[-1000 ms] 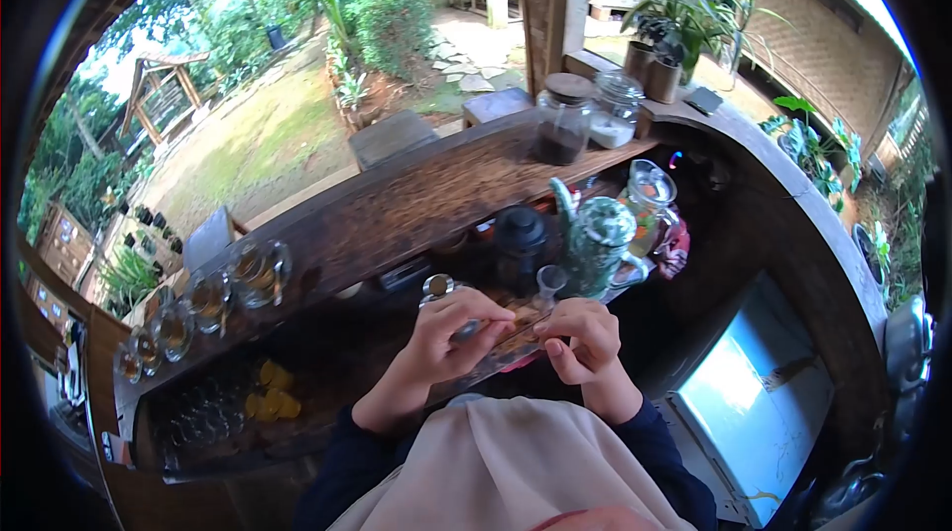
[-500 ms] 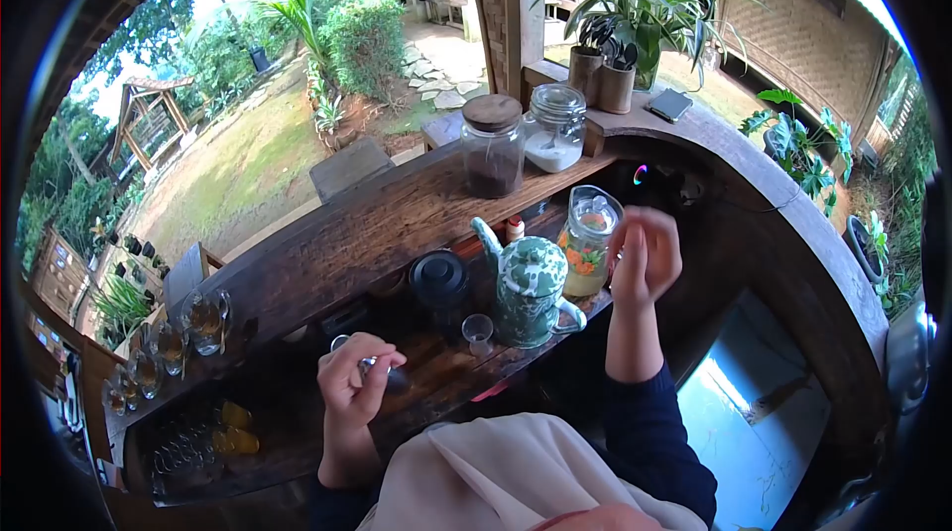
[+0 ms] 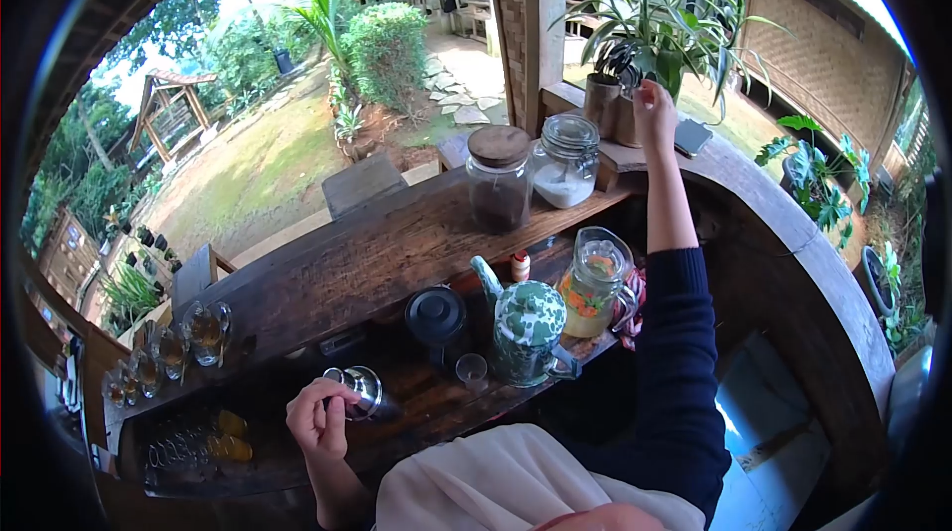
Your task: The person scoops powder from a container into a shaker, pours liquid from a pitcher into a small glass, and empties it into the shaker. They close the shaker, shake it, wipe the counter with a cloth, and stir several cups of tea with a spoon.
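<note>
My left hand (image 3: pixel 319 418) grips a shiny metal piece (image 3: pixel 359 392), round and lid-like, above the lower wooden counter. Stretched far forward, my right hand (image 3: pixel 654 115) is at the utensil cups (image 3: pixel 602 105); its fingers are bent together, and what they hold, if anything, is hidden. Between my arms stand a green-and-white speckled teapot (image 3: pixel 529 323), a small clear glass (image 3: pixel 472 370) and a dark lidded container (image 3: pixel 435 317). Behind the teapot is a glass pitcher (image 3: pixel 593 288) with orange and green pieces in pale liquid.
A wooden-lidded jar (image 3: pixel 498 179) and a clamp jar of white grains (image 3: pixel 565 162) stand on the upper ledge (image 3: pixel 337 278). Glasses of amber drink (image 3: pixel 206 331) line its left end. A phone (image 3: pixel 692 138) lies behind my right wrist, beside a leafy plant (image 3: pixel 659 15).
My right hand has moved from beside the pitcher up and forward to the utensil cups. My left hand has shifted left and down, and the metal piece now shows more. The view has shifted slightly.
</note>
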Available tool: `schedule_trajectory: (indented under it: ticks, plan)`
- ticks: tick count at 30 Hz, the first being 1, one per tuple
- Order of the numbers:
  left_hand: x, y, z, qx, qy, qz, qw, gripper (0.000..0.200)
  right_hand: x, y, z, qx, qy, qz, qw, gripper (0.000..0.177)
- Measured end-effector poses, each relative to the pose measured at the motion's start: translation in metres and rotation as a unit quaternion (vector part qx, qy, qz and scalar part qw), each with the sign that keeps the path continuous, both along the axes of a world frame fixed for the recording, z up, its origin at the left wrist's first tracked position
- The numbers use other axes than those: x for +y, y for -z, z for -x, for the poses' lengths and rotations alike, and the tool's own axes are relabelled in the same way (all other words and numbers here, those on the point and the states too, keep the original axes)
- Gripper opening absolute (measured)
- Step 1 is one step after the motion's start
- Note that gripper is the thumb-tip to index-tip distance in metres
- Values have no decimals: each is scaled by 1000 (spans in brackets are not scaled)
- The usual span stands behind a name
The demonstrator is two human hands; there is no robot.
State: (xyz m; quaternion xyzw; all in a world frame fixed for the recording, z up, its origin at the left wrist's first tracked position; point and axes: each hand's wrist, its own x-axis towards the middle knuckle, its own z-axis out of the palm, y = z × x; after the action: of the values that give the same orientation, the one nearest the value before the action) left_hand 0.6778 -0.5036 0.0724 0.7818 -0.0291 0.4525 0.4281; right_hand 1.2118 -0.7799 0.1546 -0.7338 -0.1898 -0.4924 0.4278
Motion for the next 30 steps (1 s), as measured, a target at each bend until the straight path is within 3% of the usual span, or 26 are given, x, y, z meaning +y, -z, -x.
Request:
schedule_trajectory:
  ticks: [8, 10, 17, 19, 25, 30]
  plan:
    - [-1, -4, -7, -13, -35, -5, 999, 8, 6, -11, -44, 117, 92, 66, 987, 29]
    - [-1, -4, -8, -15, -42, -6, 999, 8, 9, -10, -42, 209, 97, 49, 972, 29]
    - [1, -3, -5, -16, -55, 16, 998, 8, 9, -6, -43, 201, 106, 14, 974, 22]
    - [2, -1, -4, -13, -60, 26, 998, 9, 5, -5, -48, 112, 72, -12, 991, 19]
    - [6, 4, 0, 24, -23, 6, 999, 12, -11, -10, -35, 20, 36, -59, 997, 13]
    - [6, 1, -1, 37, 5, 13, 999, 12, -16, -21, 15, -134, 10, -19, 991, 9]
